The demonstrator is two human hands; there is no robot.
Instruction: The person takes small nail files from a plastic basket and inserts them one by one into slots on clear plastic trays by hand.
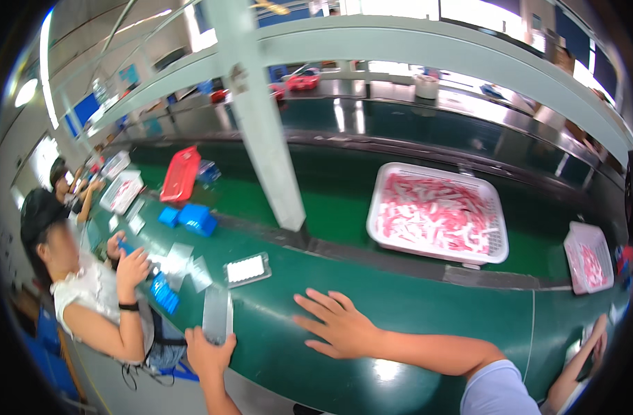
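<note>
My left hand (pixel 209 351) grips the near end of a clear, flat rectangular plastic piece (pixel 218 310) between thumb and fingers, at the near edge of the green work table (pixel 296 377). Whether this piece is a lid, a tray or a sleeve I cannot make out. Over the green surface, my right hand (pixel 342 325) is spread with its fingers apart and nothing in it. Beyond my hands lies a small clear tray (pixel 247 270) with rows of white pieces inside. Thin clear sheets (pixel 181 258) are scattered left of that tray.
A white basket (pixel 434 256) full of pink and white pieces stands on the sunken belt beyond a grey upright post (pixel 261 131). Blue boxes (pixel 197 220) and a red tray (pixel 181 174) lie farther left. A co-worker (pixel 98 304) handles something blue; a smaller basket (pixel 572 256) stands right.
</note>
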